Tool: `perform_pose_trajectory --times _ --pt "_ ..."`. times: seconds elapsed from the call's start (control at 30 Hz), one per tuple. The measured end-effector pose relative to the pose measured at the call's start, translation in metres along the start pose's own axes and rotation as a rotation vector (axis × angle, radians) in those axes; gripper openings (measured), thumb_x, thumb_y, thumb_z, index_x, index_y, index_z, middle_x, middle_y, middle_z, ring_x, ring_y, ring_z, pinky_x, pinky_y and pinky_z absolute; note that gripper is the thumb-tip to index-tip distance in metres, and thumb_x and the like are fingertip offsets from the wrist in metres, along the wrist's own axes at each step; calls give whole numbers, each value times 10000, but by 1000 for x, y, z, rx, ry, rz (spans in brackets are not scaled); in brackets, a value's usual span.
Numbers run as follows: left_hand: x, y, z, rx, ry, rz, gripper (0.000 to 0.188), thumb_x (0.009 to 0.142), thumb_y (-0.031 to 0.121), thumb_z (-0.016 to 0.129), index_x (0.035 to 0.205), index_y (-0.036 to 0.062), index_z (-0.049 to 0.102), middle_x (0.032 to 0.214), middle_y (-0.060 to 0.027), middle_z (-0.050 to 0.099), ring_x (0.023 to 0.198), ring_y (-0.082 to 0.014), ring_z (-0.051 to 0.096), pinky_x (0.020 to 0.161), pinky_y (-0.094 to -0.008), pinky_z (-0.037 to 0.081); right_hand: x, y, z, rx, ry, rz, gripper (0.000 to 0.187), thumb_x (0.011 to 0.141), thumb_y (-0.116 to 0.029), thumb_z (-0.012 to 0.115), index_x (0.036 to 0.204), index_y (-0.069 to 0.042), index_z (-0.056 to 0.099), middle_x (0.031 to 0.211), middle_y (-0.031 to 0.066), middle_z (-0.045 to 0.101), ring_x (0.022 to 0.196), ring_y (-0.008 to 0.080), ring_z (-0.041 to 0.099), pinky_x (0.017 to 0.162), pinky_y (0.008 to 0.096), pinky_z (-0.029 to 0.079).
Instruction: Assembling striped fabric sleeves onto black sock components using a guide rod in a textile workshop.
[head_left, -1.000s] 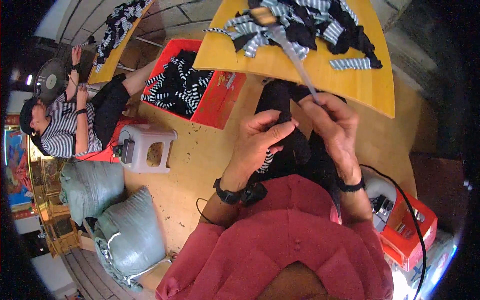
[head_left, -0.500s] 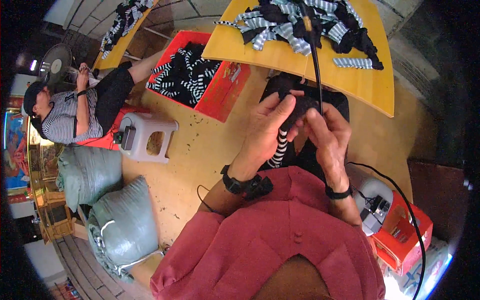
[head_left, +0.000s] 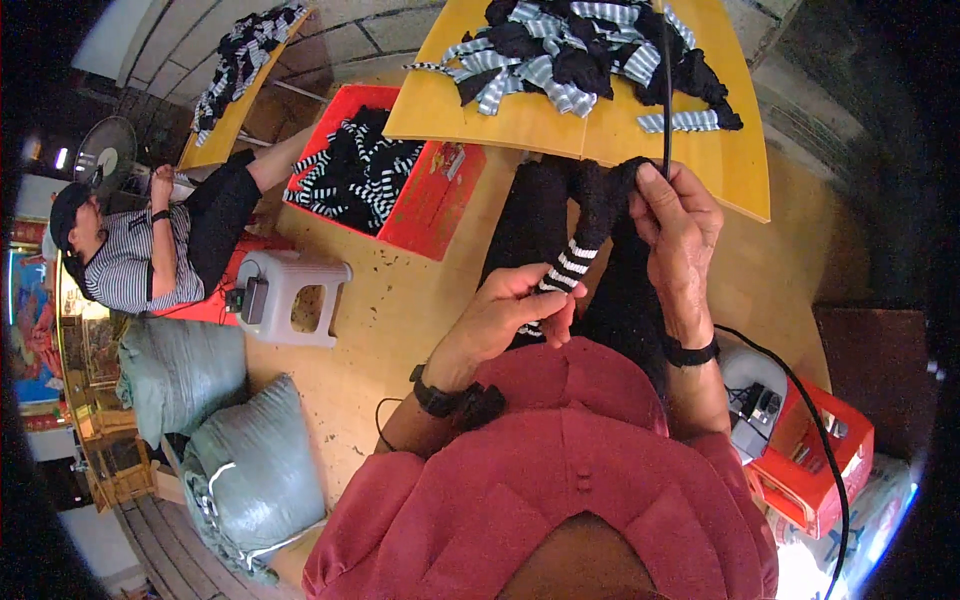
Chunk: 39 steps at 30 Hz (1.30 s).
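Observation:
A black sock with white stripes (head_left: 573, 262) is stretched between my hands, above my lap. My left hand (head_left: 515, 310) has its fingers closed round the striped part, low and close to my body. My right hand (head_left: 680, 215) pinches the plain black end between thumb and fingers, just in front of the table edge. A thin dark rod (head_left: 667, 90) runs down from the top to beside my right fingertips; whether they touch it I cannot tell. On the yellow table (head_left: 480, 125) lies a heap of black and grey-striped socks (head_left: 580, 55).
A red crate (head_left: 440, 205) full of striped socks stands left of the table. Further left, a person (head_left: 150, 250) sits near a grey stool (head_left: 290, 295). Stuffed grey-green sacks (head_left: 255, 470) lie at lower left. At right are a red crate (head_left: 830, 450) and a black cable (head_left: 815, 420).
My left hand has slid down and toward my body along the striped part. My right hand has moved up and slightly right, drawing the sock out longer between them.

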<state>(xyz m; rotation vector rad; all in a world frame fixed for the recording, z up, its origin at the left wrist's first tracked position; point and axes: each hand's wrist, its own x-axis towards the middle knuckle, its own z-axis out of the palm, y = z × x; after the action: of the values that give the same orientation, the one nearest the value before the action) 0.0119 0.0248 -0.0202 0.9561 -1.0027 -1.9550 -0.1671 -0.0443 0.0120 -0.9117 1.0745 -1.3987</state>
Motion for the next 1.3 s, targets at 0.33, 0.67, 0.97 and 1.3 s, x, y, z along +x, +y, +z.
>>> perform_pose_trajectory --times 0.33,0.67,0.97,1.3 --pt "11 8 -19 -799 -35 192 258 923 297 448 974 57 528 593 -11 430 512 -112 409 491 -240 321 -2 -10 19 -193 21 -88 235 877 -245 547 957 -32 602 639 -26 512 518 28 415 434 158 264" --pt "24 35 -55 -992 33 579 248 930 256 434 1060 65 523 920 -90 611 926 -272 577 859 -440 454 -107 29 -34 -645 -246 64 192 875 -180 543 916 -20 642 599 -5 529 518 55 440 482 196 336" --pt "23 36 -42 -885 104 543 230 911 236 480 1004 35 542 868 -101 607 818 -250 595 791 -409 477 -103 46 -29 -738 -269 -110 135 826 -47 563 927 5 637 641 23 570 590 71 496 548 221 402" --pt "27 16 0 -258 88 348 146 859 132 538 947 18 559 818 -125 627 772 -223 627 734 -344 496 -102 23 -23 -806 -213 -29 461 794 10 564 1239 -21 448 703 146 627 648 179 618 608 284 467"
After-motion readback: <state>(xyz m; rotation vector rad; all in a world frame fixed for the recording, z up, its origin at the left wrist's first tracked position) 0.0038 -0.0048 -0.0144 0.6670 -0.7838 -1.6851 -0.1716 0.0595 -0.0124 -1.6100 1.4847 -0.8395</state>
